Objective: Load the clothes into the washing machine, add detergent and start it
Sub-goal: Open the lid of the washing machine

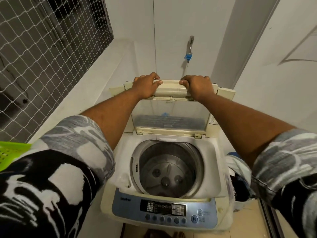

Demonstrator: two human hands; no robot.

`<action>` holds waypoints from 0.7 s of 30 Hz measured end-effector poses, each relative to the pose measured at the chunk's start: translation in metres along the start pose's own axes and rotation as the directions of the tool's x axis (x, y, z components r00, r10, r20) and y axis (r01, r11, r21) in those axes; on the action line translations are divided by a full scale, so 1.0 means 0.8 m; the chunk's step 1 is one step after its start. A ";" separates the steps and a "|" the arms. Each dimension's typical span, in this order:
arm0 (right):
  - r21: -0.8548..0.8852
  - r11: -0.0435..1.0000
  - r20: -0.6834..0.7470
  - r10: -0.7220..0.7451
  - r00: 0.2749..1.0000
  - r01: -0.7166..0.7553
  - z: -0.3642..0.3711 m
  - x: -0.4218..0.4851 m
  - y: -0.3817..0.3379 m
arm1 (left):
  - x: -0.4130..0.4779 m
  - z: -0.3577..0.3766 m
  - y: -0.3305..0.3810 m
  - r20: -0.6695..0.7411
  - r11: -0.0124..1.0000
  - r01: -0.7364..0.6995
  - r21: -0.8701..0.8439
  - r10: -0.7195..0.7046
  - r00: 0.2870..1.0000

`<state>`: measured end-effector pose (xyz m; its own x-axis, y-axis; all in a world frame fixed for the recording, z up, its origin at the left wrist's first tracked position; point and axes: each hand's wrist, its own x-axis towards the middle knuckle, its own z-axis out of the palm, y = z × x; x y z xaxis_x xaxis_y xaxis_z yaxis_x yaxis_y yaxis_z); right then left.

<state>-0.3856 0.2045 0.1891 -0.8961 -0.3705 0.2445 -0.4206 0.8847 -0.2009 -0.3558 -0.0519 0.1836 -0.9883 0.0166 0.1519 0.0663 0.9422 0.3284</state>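
Note:
A cream top-loading washing machine [120, 157] stands below me with its folding lid [171, 114] raised and folded back. The steel drum [168, 169] is open to view and holds no clothes. My left hand [145, 86] and my right hand [197, 86] both grip the lid's top edge, side by side, thumbs on the near face. A blue control panel [164, 210] with buttons runs along the machine's front. Clothes [240, 182] lie in a heap to the right of the machine, partly hidden by my right sleeve.
A green plastic basket [10, 153] shows at the left edge. A tap with a blue hose fitting [188, 54] is on the white wall behind the machine. A netted window [42, 57] fills the upper left. A ledge runs along the left wall.

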 end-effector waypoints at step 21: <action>0.081 0.995 0.008 -0.053 0.999 0.052 -0.009 0.009 0.005 | 0.007 0.003 -0.006 -0.066 0.994 -0.039 -0.103 0.033 0.997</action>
<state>-0.3927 0.2070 0.1968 -0.8738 -0.4189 0.2471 -0.4766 0.8385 -0.2641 -0.3617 -0.0556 0.1806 -0.9744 0.0254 0.2236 0.1190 0.9015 0.4160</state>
